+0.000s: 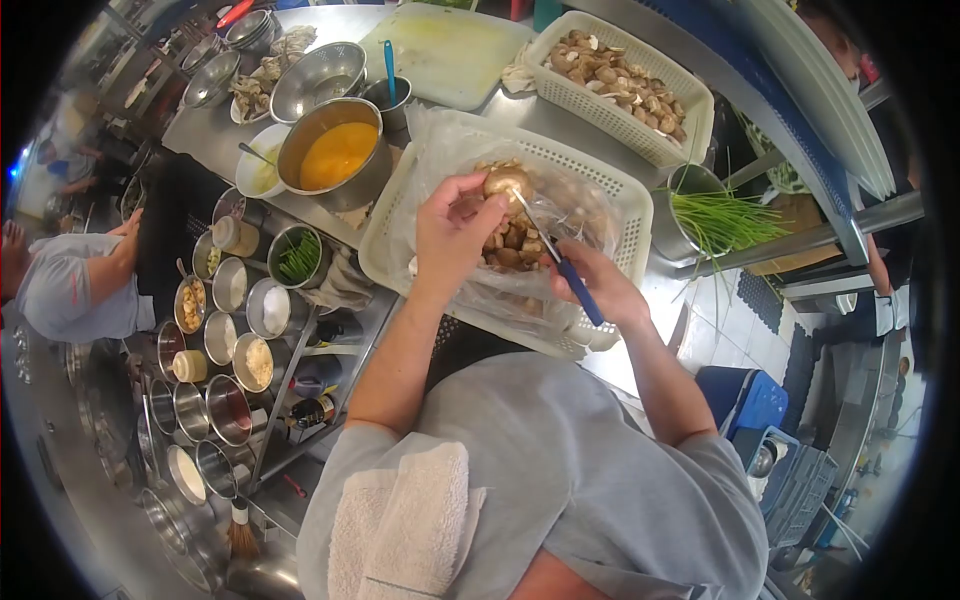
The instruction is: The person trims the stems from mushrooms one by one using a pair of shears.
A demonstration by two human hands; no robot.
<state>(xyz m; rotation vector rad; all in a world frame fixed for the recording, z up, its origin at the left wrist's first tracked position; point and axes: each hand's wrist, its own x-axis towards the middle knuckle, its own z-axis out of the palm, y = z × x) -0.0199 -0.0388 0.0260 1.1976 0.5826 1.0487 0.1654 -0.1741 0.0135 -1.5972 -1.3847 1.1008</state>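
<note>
Pinched in the fingers of my left hand [455, 228] is a brown-capped mushroom [508, 184], its pale underside turned toward me. My right hand [602, 284] grips blue-handled scissors [578, 290], and their metal blades reach up to the mushroom's stem side. Both hands are above a white perforated basket [636, 215] lined with a clear plastic bag [440, 135]. More mushrooms [522, 240] lie in the bag beneath my hands, partly covered by the plastic.
Mushroom pieces fill a second basket [690, 112] at the back right. A pot of orange liquid [338, 155] stands left, near a cutting board [450, 50]. Green stalks [725, 215] stand in a metal pot at right. Ingredient containers [270, 307] crowd the left; another person [85, 285] is beyond.
</note>
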